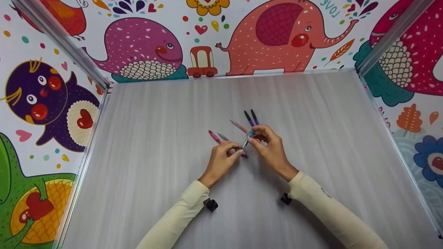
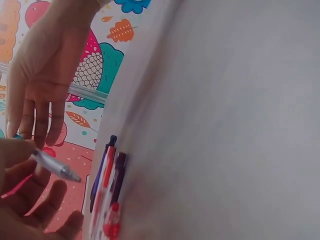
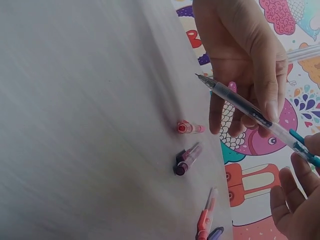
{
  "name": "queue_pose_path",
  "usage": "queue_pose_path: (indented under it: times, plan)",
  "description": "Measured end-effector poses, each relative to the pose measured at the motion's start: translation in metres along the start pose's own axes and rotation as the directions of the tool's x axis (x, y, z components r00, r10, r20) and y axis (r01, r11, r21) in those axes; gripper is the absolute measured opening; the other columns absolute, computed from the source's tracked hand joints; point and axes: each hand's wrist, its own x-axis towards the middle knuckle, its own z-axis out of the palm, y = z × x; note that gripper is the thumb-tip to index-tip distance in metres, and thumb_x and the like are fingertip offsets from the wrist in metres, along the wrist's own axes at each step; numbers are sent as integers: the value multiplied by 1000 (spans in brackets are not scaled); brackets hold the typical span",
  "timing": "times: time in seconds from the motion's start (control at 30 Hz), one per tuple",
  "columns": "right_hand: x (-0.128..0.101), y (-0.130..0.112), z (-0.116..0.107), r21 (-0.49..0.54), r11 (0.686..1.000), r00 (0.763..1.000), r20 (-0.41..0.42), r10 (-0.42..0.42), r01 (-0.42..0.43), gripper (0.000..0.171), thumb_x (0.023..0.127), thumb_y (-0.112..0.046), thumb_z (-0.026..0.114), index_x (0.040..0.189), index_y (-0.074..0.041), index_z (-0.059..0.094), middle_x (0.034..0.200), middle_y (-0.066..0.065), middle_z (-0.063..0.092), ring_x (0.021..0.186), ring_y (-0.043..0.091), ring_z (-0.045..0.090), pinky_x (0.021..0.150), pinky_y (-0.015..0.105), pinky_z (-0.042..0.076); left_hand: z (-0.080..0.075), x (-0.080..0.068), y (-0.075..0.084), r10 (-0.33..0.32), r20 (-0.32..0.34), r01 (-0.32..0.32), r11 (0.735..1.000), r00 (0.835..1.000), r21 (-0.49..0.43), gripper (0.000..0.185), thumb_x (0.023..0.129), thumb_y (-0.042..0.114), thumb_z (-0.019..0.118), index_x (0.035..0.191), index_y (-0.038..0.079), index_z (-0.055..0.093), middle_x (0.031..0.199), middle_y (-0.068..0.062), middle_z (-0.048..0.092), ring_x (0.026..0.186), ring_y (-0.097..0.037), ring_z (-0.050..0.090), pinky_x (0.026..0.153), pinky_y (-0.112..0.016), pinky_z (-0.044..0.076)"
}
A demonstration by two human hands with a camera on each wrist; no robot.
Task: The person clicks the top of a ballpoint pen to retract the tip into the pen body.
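Both hands hold one clear-barrelled gel pen (image 1: 246,141) with a teal clip, tilted above the table. My right hand (image 1: 275,150) pinches its teal clip end. Thumb and fingers of my left hand (image 1: 220,159) pinch the barrel farther toward the point. In the right wrist view the pen (image 3: 242,104) shows its bare writing tip. Just beyond the hands lie a pink pen (image 1: 214,136), a grey-tipped pen (image 1: 223,137), a pale pink pen (image 1: 238,126) and two dark blue-purple pens (image 1: 249,118), partly hidden by the fingers.
The pens rest on a pale wood-grain table (image 1: 155,138). Metal rails (image 1: 74,48) and cartoon-printed walls (image 1: 145,48) border its back and sides. A small black camera (image 1: 210,204) sits at the left wrist, another camera (image 1: 286,199) at the right.
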Motion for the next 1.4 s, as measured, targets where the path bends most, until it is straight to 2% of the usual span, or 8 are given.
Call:
queue_pose_path:
  times: [0.13,0.27,0.53,0.67,0.83,1.03,1.13,1.4]
  plan:
    - [5,-2,-3,8,1000,1000,11,17,-17,33,100,4,77,133,3,68,113,15,76,103,25,74,89,26,59,3,5,2,-67,23,69,993,997,-92,14,102,4,79,114,-1,82,107,-6,80,97,-17,74,87,-34,62]
    - [7,-4,-7,15,999,998,47,45,-46,36,102,2,76,137,1,67,116,19,75,106,23,73,90,25,59,6,8,2,-97,39,102,985,995,-139,15,103,4,77,116,-1,81,108,-7,81,101,-19,77,94,-39,63]
    - [9,-7,-9,28,997,989,133,70,-74,45,103,-1,76,146,-2,62,118,19,75,107,28,73,87,27,61,8,10,3,-140,47,146,974,989,-173,14,103,7,77,115,2,82,107,-8,81,100,-21,76,92,-41,63]
    - [9,-7,-8,11,997,985,152,78,-81,49,102,1,76,148,0,60,121,13,75,109,28,73,87,26,60,9,10,3,-182,63,192,953,981,-234,15,103,6,77,116,0,81,108,-10,80,100,-20,75,92,-35,62]
    - [9,-10,-9,-7,996,981,176,87,-87,51,102,5,75,150,1,58,127,13,73,114,30,73,92,26,60,11,10,4,-226,85,242,919,970,-310,17,103,5,77,118,-3,79,111,-12,79,99,-15,74,89,-27,61]
    - [12,-12,-11,-49,996,967,238,87,-77,57,100,8,76,153,0,57,130,14,72,114,29,73,95,32,61,12,9,4,-263,104,283,890,959,-359,17,104,6,76,117,-4,78,108,-12,79,92,-12,73,75,-36,62]
    - [14,-11,-13,-64,995,964,249,90,-77,58,99,9,77,153,0,57,129,13,72,112,29,74,95,34,61,12,9,6,-281,118,305,876,952,-373,15,104,5,75,116,-4,78,107,-11,78,91,-14,74,77,-40,63]
    - [15,-11,-11,-63,996,968,238,80,-67,55,96,12,77,148,1,62,118,15,76,106,33,75,91,30,61,12,9,7,-291,114,311,847,950,-430,15,103,0,75,115,-9,76,103,-8,76,91,-16,74,77,-28,61]
